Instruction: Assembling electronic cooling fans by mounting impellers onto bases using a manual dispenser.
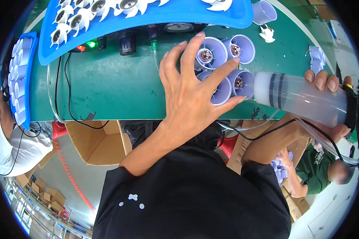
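Several lilac plastic cups [248, 47] stand grouped on the green table, with small copper-coloured motor parts [206, 55] in their middles. My left hand [191, 89] lies over the group with its fingers spread. Its index fingertip and thumb rest at the rims of the right-hand cups; part of the lower left cup [223, 89] is hidden beneath it. In my right hand [325, 81] is a large clear dispensing syringe [303, 95] with whitish contents and black rings. It lies nearly level, its front end at the lower right cup [247, 79].
A blue tray [147, 18] of white fan impellers [101, 8] sits at the back over a black device with a gauge [179, 27]. Another blue tray [28, 87] of lilac cups is far left. A loose impeller [267, 34] lies right. Tubes and cables cross the front edge. Two people sit nearby.
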A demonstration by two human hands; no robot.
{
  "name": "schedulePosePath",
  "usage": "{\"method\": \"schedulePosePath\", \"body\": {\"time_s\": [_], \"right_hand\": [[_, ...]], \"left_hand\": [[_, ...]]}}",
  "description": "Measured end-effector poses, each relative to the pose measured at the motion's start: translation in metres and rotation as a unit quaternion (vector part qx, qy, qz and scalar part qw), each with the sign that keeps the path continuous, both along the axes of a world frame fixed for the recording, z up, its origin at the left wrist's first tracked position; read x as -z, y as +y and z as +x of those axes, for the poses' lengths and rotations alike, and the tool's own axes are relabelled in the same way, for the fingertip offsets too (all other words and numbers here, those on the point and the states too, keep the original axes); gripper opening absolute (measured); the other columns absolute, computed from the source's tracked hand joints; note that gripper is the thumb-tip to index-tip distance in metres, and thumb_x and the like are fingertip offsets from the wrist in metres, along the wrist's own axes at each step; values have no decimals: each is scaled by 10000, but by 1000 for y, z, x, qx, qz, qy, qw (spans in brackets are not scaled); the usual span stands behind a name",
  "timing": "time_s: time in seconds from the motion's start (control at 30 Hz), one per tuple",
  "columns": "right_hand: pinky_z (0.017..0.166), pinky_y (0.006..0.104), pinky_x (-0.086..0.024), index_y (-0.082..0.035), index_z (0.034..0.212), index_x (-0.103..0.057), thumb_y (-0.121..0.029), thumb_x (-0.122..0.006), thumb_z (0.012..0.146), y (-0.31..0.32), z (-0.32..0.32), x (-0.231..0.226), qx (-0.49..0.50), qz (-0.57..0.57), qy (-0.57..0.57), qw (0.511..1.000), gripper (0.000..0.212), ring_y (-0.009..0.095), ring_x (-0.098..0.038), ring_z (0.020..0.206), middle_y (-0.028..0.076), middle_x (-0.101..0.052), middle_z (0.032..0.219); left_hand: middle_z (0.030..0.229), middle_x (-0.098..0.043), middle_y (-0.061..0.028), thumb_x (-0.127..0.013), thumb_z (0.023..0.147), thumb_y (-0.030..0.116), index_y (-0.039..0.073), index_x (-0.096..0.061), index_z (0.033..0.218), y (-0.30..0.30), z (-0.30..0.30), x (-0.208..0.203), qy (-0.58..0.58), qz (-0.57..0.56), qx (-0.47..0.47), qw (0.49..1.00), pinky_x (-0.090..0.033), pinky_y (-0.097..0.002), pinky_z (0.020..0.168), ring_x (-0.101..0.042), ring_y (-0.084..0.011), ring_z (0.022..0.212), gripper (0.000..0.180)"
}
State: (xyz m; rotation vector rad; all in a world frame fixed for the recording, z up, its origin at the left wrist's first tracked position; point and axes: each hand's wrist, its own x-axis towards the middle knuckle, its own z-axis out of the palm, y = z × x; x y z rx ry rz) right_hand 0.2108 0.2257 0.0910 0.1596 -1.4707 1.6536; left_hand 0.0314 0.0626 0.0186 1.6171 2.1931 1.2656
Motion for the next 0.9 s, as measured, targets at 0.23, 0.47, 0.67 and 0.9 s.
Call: {"method": "schedulePosePath", "body": {"time_s": [0.23, 0.47, 0.67, 0.9], "right_hand": [[918, 536, -366, 34, 1514, -217, -615, -571, 892, 0, -1, 0, -7, 7, 3, 1000, 967, 320, -481, 1047, 194, -472, 1241], [900, 536, -380, 52, 1516, -190, -622, -570, 889, 3, -1, 1, 1, 12, 8, 1000, 996, 323, -486, 1035, 206, -481, 1238], [918, 537, -374, 53, 1522, -173, -623, -578, 890, 2, 0, -1, -9, 12, 10, 1000, 1011, 321, -481, 1047, 204, -472, 1258], [1014, 547, -316, 64, 1417, -375, -671, -628, 838, 9, 25, -15, -17, -46, 37, 998, 969, 334, -442, 1121, 196, -459, 1265]], "left_hand": [[1487, -326, -152, -904, 577, 356, 258, -715, 1131, 0, 1, -1, -1, 2, 0, 1000, -301, -577, 1038, -334, -421, 1262, 594], [1484, -333, -152, -904, 575, 353, 262, -714, 1132, 1, 1, 0, 1, 5, -3, 1000, -305, -575, 1035, -340, -415, 1261, 596], [1484, -338, -151, -906, 573, 354, 261, -718, 1130, 0, 1, -2, 4, 6, -6, 1000, -300, -576, 1037, -344, -412, 1261, 596], [1503, -325, -166, -899, 610, 350, 252, -725, 1169, 1, 2, 0, -5, 1, 2, 1000, -275, -519, 1092, -306, -408, 1319, 593]]}}
